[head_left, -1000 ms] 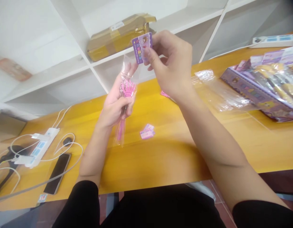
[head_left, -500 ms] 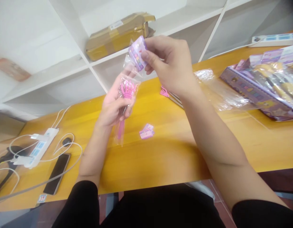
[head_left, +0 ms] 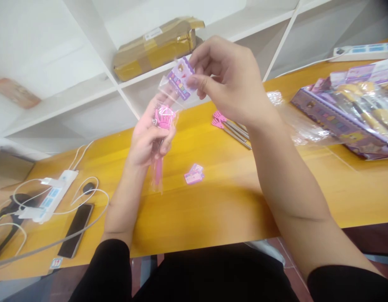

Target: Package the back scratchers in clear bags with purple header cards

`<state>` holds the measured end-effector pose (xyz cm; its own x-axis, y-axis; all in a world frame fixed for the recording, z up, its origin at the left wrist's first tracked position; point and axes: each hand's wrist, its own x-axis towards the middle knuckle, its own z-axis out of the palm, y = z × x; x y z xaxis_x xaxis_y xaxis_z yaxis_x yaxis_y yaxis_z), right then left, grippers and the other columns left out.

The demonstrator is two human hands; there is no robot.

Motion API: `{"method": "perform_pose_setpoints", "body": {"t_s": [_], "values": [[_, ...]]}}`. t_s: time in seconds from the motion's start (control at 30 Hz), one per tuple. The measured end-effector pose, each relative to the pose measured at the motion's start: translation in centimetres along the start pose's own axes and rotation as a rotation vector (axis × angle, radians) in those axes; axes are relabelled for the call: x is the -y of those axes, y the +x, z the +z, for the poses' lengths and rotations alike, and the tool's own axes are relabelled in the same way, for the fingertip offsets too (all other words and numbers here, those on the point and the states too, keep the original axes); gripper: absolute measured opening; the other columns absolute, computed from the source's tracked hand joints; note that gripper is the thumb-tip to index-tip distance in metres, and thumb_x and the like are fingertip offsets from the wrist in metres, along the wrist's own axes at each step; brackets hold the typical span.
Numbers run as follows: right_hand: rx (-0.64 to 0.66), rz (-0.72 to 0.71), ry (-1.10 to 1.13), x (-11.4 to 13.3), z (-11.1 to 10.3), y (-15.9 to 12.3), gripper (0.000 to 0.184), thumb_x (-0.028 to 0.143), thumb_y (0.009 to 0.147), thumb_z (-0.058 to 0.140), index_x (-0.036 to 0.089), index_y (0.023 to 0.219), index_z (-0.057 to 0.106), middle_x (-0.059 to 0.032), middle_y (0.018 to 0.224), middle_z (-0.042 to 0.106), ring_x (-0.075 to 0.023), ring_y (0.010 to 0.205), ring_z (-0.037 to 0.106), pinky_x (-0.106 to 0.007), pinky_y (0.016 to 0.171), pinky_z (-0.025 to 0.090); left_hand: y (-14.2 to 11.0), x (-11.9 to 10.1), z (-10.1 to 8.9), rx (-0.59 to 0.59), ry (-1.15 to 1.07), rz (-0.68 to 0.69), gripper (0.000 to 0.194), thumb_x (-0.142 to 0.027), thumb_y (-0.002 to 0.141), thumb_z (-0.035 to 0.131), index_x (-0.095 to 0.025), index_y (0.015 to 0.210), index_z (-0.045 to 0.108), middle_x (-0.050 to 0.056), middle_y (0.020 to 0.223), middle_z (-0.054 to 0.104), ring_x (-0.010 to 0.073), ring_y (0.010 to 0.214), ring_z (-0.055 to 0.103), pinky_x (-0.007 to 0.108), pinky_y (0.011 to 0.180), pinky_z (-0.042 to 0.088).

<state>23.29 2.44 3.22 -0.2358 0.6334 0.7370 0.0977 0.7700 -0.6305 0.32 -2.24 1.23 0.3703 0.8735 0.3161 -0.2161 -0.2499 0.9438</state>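
Observation:
My left hand [head_left: 151, 134] is closed around a clear plastic bag with a pink back scratcher [head_left: 164, 116] inside; its hand-shaped head points up and the pink handle end hangs below my fingers. Between thumb and fingers, my right hand [head_left: 225, 77] pinches a purple printed card [head_left: 182, 79] by its right edge, at the bag's top end. Whether the card sits inside the bag or in front of it, I cannot tell. Several more pink back scratchers with metal rods [head_left: 234, 132] lie on the table beyond, partly hidden by my right forearm.
Small printed cards [head_left: 194, 174] lie mid-table [head_left: 169, 226]. To the right are clear plastic bags [head_left: 307, 126] and a purple display box [head_left: 345, 121] of packaged items. A power strip [head_left: 57, 195], cables and a phone [head_left: 76, 230] occupy the left. Behind, a taped carton [head_left: 154, 52] rests on white shelving.
My right hand has shifted slightly, and the card has tilted and come down a little, its print now facing me. The bagged back scratcher has moved slightly left. More rods show beyond my right arm.

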Motion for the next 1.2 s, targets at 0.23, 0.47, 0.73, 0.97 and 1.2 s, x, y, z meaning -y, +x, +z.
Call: {"method": "perform_pose_setpoints", "body": {"t_s": [0.23,0.47,0.73,0.97,1.2], "values": [[0.011,0.008,0.06,0.7,0.0,-0.1,0.018,0.022,0.093,0.076,0.03,0.105,0.065,0.0011,0.098,0.067,-0.0161,0.083,0.064,-0.034,0.073,0.052,-0.2,-0.4,0.2,0.024,-0.029,-0.022,0.097,-0.013,0.075,0.069,-0.035,0.168,0.056,0.012,0.18,0.049,-0.0028,0.042,0.046,0.015,0.027,0.028],[-0.04,-0.044,-0.076,0.1,0.3,0.1,0.02,0.021,0.092,0.085,0.027,0.097,0.067,0.0021,0.102,0.072,-0.0139,0.092,0.07,-0.03,0.079,0.055,-0.2,-0.5,0.4,0.035,-0.046,-0.021,0.102,-0.013,0.076,0.071,-0.036,0.173,0.047,0.015,0.174,0.057,-0.0019,0.041,0.046,0.015,0.026,0.031],[-0.101,-0.051,-0.083,0.6,1.2,-0.1,0.019,0.019,0.096,0.085,0.022,0.093,0.067,0.0002,0.107,0.07,-0.0121,0.096,0.07,-0.029,0.079,0.058,0.0,0.1,0.6,0.0,-0.025,0.024,0.101,-0.017,0.074,0.072,-0.041,0.17,0.048,0.011,0.179,0.05,-0.0025,0.04,0.043,0.017,0.026,0.028],[0.01,0.087,0.222,0.5,1.8,0.1,0.021,0.036,0.096,0.086,0.028,0.102,0.068,-0.0002,0.112,0.07,-0.0175,0.103,0.067,-0.034,0.095,0.057,0.1,0.5,0.3,0.003,0.013,0.058,0.097,-0.021,0.075,0.07,-0.043,0.167,0.051,0.011,0.179,0.051,-0.0015,0.039,0.039,0.019,0.027,0.026],[-0.002,0.22,0.207,-0.1,1.3,0.3,0.024,0.046,0.102,0.074,0.024,0.092,0.077,-0.0048,0.097,0.071,-0.019,0.091,0.066,-0.034,0.088,0.056,0.1,0.1,0.2,-0.002,0.051,0.017,0.106,-0.017,0.073,0.07,-0.044,0.173,0.047,0.008,0.179,0.051,-0.0014,0.042,0.044,0.019,0.03,0.03]]}}
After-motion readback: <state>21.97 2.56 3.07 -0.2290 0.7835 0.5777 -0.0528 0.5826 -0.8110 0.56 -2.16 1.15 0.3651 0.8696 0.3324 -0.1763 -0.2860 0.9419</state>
